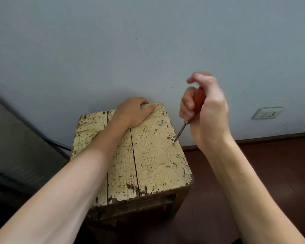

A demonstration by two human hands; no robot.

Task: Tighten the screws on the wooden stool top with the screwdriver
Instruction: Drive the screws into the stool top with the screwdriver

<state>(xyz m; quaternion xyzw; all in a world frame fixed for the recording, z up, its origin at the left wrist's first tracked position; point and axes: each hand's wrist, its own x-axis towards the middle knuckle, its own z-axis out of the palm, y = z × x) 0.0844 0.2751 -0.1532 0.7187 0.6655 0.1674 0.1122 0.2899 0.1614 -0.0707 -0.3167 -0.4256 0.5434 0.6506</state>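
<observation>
Steadying the wooden stool top [148,155], the left hand [132,113] lay across its far edge by the wall [148,41], fingers [143,101] curled over the rim, evidently to keep the stool from shifting under pressure. Right hand [204,110]: fingers wrapped round the red handle of the screwdriver [199,98], shaft tilted, tip seated in a screw [173,143] near the top's right edge. A second screw [173,163], nearer the person along that edge, looked driven home; a third screw [161,122] stood proud farther back, likely awaiting tightening.
</observation>
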